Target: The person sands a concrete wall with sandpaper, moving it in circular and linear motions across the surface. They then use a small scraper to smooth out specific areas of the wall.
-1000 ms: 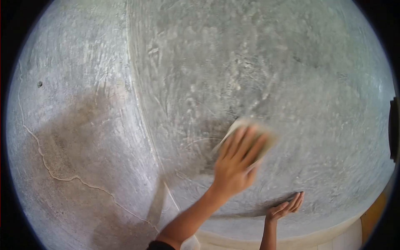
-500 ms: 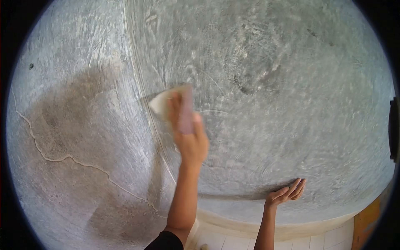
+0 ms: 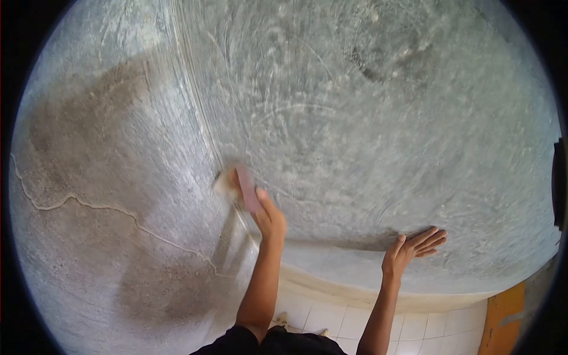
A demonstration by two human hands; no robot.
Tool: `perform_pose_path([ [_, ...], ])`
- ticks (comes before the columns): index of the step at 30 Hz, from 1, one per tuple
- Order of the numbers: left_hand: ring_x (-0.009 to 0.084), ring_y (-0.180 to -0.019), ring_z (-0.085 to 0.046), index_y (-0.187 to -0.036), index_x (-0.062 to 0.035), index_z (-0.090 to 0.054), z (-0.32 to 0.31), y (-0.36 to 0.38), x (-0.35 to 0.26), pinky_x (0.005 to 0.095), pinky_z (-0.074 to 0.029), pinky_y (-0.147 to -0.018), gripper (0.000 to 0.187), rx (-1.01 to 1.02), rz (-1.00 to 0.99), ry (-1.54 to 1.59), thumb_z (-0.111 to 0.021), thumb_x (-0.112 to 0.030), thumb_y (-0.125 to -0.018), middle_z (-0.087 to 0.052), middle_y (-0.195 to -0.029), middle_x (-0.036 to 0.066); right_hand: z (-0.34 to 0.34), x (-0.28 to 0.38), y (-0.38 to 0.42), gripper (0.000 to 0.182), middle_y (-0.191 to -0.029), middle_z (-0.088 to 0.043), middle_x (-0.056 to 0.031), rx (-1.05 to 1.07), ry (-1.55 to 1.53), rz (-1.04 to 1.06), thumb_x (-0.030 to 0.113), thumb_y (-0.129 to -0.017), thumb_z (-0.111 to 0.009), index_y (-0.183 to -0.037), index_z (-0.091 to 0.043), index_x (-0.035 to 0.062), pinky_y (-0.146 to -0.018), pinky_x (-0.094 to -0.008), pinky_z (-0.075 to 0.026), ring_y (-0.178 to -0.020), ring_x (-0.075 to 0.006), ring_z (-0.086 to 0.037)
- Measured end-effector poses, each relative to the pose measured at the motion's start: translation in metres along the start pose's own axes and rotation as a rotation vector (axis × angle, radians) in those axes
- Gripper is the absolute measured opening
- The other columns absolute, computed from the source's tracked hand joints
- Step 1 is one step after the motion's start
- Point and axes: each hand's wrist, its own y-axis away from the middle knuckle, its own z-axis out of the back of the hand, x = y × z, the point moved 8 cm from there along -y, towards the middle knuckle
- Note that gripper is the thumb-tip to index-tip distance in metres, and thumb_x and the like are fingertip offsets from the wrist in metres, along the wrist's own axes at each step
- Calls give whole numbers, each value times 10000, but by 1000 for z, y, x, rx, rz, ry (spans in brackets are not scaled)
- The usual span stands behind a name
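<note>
The left hand (image 3: 270, 221) holds a blurred, folded pink-and-cream sheet (image 3: 248, 189) at the corner line of the mottled grey plaster wall (image 3: 378, 148). To its right, the right hand (image 3: 408, 251) rests spread on the wall. Left, a jagged pale crack (image 3: 106, 207) runs; white floor tiles (image 3: 355, 322) lie near.

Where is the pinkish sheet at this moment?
In the head view, the pinkish sheet is left of centre, held in the left hand, beside the wall corner.
</note>
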Motion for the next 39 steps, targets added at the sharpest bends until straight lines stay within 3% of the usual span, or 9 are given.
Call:
perform_pose_path([
  [4, 431, -1462, -72, -1489, 52, -225, -27, -3, -79, 547, -58, -1166, 626, 223, -366, -89, -303, -376, -1040, -141, -1565, 275, 1, 2, -1, 880, -1585, 204, -157, 50, -5, -3, 664, -960, -199, -1528, 110, 68, -1119, -583, 144, -1444, -345, 238],
  [7, 430, -1465, -33, -1495, 64, -183, -51, 73, -45, 569, -34, -1157, 635, 388, -461, -259, -317, -356, -1038, -93, -1572, 280, 1, 1, -2, 884, -1579, 217, -167, 98, 6, 20, 652, -965, -225, -1523, 122, 59, -1122, -576, 144, -1437, -352, 251],
  [13, 425, -1467, -4, -1497, 90, -51, -16, 135, 99, 498, -30, -1175, 670, 55, 252, 146, -307, -331, -1042, -26, -1572, 291, 6, 4, -2, 906, -1560, 252, -195, 190, 13, 37, 625, -971, -280, -1510, 150, 37, -1117, -580, 145, -1417, -378, 283],
  [19, 415, -1468, 15, -1500, 84, -66, -23, 73, -11, 508, 1, -1171, 765, 203, -121, -25, -351, -442, -1024, -17, -1571, 295, 3, 3, -1, 921, -1546, 278, -205, 202, 9, 46, 637, -965, -283, -1506, 170, 44, -1112, -589, 141, -1406, -391, 298],
  [22, 382, -1476, 8, -1504, 75, -69, -30, 104, 11, 473, 0, -1179, 774, 222, -168, -39, -346, -465, -1023, -30, -1579, 272, 4, 2, -3, 938, -1541, 290, -205, 220, -6, 43, 656, -957, -280, -1502, 184, 49, -1109, -593, 138, -1403, -392, 303],
  [25, 362, -1480, 16, -1507, 65, -48, -12, 152, 88, 456, -1, -1183, 758, -40, 326, 137, -344, -443, -1030, -9, -1584, 259, 4, 7, -2, 960, -1539, 296, -206, 238, -30, 17, 688, -944, -262, -1498, 194, 51, -1106, -596, 141, -1403, -392, 304],
  [28, 341, -1483, 19, -1508, 62, -12, 4, 162, 121, 433, -1, -1185, 756, -144, 409, 154, -349, -423, -1035, 21, -1589, 246, 3, 6, 0, 961, -1539, 295, -206, 225, -47, 9, 693, -941, -256, -1499, 195, 53, -1104, -598, 143, -1403, -394, 303],
  [35, 414, -1469, 39, -1514, 47, -96, -24, 89, 3, 556, -9, -1160, 736, 116, -107, 13, -406, -397, -1016, 2, -1577, 285, 3, 4, 2, 964, -1540, 292, -205, 219, -58, 7, 707, -935, -241, -1499, 196, 59, -1100, -602, 148, -1403, -398, 300],
  [39, 432, -1463, -57, -1507, 33, -184, -27, 97, 4, 569, -13, -1157, 686, 142, -225, -29, -464, -333, -1000, -99, -1573, 275, 4, 5, -1, 965, -1541, 291, -205, 229, -66, 22, 714, -932, -232, -1500, 197, 62, -1098, -604, 151, -1403, -400, 299],
])
